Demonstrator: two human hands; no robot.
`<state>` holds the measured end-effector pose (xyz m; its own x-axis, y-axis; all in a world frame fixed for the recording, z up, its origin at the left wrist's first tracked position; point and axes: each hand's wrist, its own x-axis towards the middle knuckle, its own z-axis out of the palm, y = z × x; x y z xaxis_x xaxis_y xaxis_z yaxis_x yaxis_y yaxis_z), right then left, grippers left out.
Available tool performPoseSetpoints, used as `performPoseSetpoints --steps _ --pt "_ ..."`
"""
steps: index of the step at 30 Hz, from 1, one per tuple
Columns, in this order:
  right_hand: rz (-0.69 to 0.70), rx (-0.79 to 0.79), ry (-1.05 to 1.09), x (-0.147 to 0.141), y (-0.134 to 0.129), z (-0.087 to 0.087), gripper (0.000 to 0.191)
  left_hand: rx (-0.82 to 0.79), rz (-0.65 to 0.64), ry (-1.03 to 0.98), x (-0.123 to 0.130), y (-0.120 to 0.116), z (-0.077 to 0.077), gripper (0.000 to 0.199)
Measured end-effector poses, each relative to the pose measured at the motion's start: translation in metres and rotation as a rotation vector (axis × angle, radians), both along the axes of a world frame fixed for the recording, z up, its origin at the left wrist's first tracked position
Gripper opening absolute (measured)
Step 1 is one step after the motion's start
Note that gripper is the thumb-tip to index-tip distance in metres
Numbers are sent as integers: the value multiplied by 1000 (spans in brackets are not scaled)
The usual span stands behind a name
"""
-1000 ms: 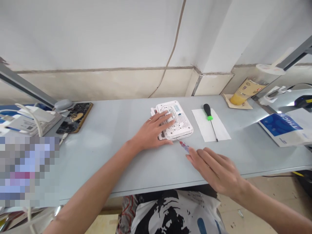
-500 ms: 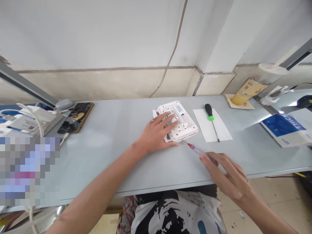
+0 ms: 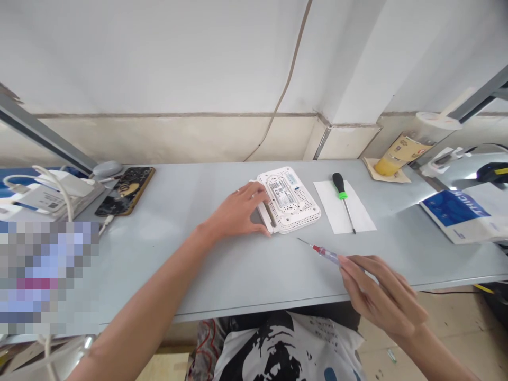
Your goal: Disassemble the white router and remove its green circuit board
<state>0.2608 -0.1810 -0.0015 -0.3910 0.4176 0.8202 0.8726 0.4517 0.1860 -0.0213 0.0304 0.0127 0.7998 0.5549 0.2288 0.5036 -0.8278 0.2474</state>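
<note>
A white Wi-Fi router (image 3: 304,214), with vent holes and a printed label on its upward face, lies flat on the bench. My left hand (image 3: 242,209) is at its left edge, the fingers and thumb gripping that side. In my right hand (image 3: 381,291) is a slim screwdriver (image 3: 327,254) with a clear handle and a red collar. Its thin tip points toward the router and sits apart from it, over the bench. A second screwdriver (image 3: 340,185), black and green, lies on a white paper sheet (image 3: 359,206) to the router's right.
A phone (image 3: 126,191) with a cable lies at left, beside white boxes and chargers (image 3: 47,198). At the back right, a drink cup (image 3: 400,151) stands on cardboard (image 3: 369,164). A blue-and-white packet (image 3: 456,211) is at far right. The bench's front edge (image 3: 278,310) runs before me.
My left hand has slid from the router's top to its left edge, uncovering the label. My right hand has drawn the screwdriver back from the router's near edge, toward me and rightward.
</note>
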Motion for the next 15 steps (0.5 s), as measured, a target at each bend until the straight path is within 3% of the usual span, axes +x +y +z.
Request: performPoseSetpoints --steps 6,8,12,15 --pt "-79 -11 53 3 9 2 52 250 130 26 36 -32 -15 55" --pt "-95 -7 74 3 13 4 54 266 108 37 40 -40 -15 48" --pt "-106 -13 95 4 15 6 55 175 -100 -30 22 -29 -2 29" --pt "-104 0 86 5 13 7 54 83 -4 -142 1 -9 8 27"
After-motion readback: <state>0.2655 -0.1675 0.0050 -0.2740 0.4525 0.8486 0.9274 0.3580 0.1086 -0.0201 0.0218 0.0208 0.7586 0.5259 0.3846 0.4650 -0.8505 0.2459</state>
